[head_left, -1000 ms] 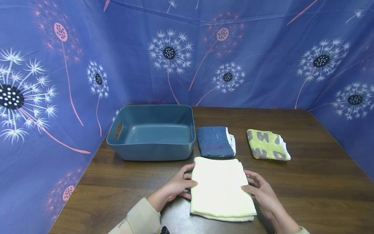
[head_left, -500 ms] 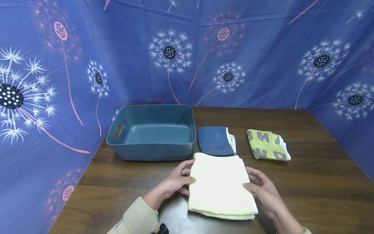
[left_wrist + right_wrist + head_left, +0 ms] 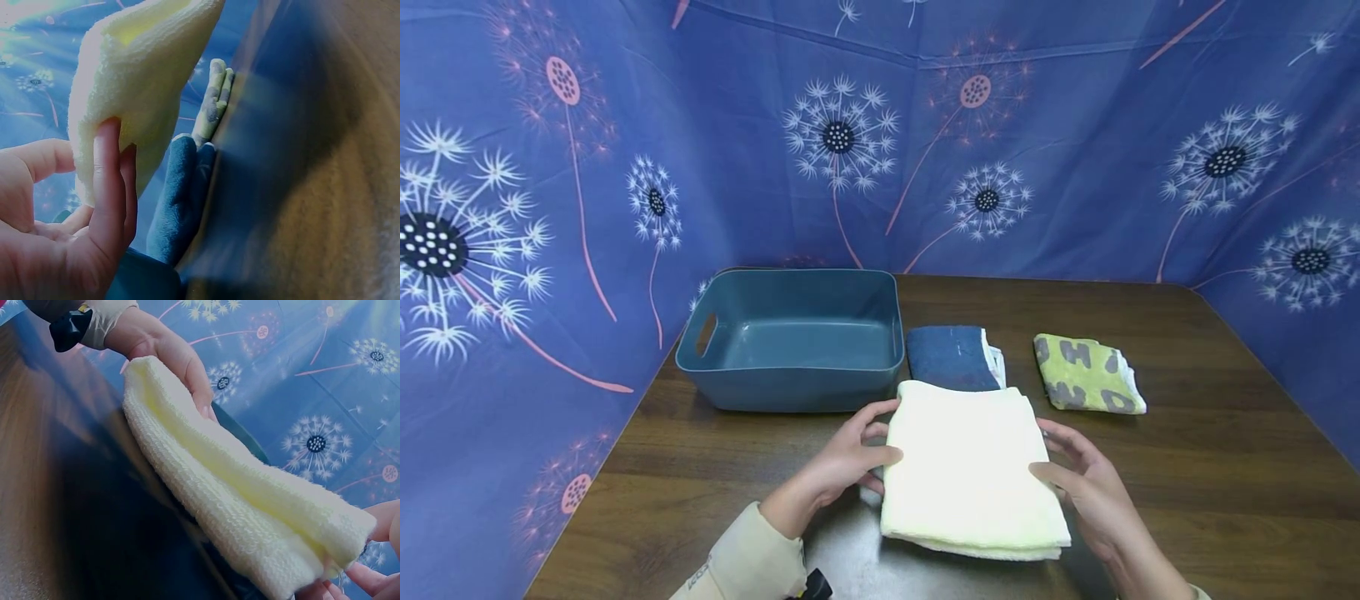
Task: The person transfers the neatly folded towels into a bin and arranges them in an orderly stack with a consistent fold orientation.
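since a second ago the cream towel (image 3: pixel 972 468) has risen off the table (image 3: pixel 1210 500) and drifted toward 12 o'clock, its far edge now overlapping the blue towel (image 3: pixel 951 357). left hand (image 3: pixel 842 461) pinches its 9 o'clock edge, right hand (image 3: pixel 1086 487) its 3 o'clock edge, both equally near. its long axis runs 12 to 6; the bin (image 3: pixel 790 392) lies at 10 o'clock.

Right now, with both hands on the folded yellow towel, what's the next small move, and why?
Probably carry the yellow towel left and forward toward the blue bin: the left hand and right hand grip its sides, it looks lifted off the table, and the bin is open.
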The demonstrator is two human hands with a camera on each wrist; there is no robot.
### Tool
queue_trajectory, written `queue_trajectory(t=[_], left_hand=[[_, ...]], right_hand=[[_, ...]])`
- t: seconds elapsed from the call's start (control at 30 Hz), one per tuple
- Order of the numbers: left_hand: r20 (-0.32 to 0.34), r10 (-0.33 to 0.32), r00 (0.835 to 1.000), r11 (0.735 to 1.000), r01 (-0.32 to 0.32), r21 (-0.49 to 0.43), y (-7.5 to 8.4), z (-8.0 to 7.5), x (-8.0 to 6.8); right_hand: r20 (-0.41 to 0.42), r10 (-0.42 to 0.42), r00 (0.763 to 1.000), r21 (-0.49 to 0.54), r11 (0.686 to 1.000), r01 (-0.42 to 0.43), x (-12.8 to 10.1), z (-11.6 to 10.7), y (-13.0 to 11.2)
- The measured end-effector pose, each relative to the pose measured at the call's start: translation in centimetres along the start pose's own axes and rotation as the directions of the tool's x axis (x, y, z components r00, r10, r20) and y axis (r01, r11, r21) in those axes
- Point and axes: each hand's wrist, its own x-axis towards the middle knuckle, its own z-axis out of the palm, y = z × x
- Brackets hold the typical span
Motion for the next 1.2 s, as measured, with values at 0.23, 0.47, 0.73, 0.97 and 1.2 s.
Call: queue_trajectory(t=[0.23, 0.47, 0.73, 0.97, 1.2], left_hand=[[-0.004, 0.002, 1.0, 1.0, -0.002, 0.001, 0.5, 0.2, -0.3], [-0.007, 0.04, 0.999, 0.999, -0.04, -0.006, 1.0, 0.4, -0.6], [-0.059, 0.092, 0.994, 0.996, -0.091, 0.027, 1.6, 0.7, -0.9], [-0.077, 0.135, 0.988, 0.991, -0.134, 0.028, 2.1, 0.4, -0.9], [-0.073, 0.143, 0.987, 0.99, -0.143, 0.006, 2.8, -0.2, -0.9]], right_hand=[[-0.02, 0.012, 1.0, 0.008, 1.0, -0.012, -0.4, 0.1, -0.8], [-0.048, 0.018, 0.999, 0.006, 1.0, -0.018, -0.7, 0.2, -1.4], [-0.043, -0.029, 0.999, 0.011, 1.0, 0.029, -1.1, 0.1, -2.1], [-0.04, -0.066, 0.997, 0.021, 0.998, 0.067, -1.3, 0.3, -2.7], [-0.034, -0.107, 0.994, 0.036, 0.993, 0.108, -1.4, 0.5, -3.5]])
